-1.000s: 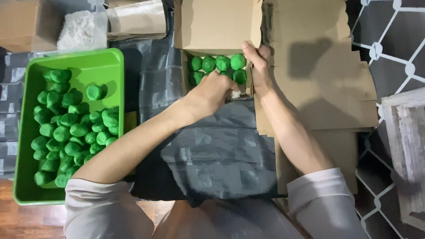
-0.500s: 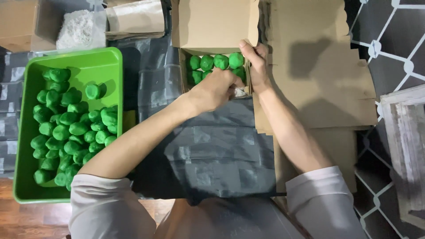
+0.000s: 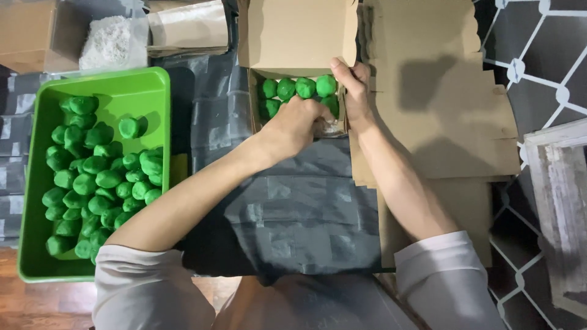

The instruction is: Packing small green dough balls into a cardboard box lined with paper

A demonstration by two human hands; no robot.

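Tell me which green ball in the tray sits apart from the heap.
The single green ball near the green tray's upper middle, with bare tray floor around it; the others are bunched together below and left.

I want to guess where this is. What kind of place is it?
Probably a small home workshop where sweets or snacks get packed by hand. A green tray holds many green balls, a cardboard box is being filled, and flat cardboard sheets lie stacked alongside.

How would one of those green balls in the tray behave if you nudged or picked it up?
The green balls look rounded, so one would likely roll inside the green tray. Their lumpy, uneven shapes suggest a soft material that may dent. They seem small enough to be light.
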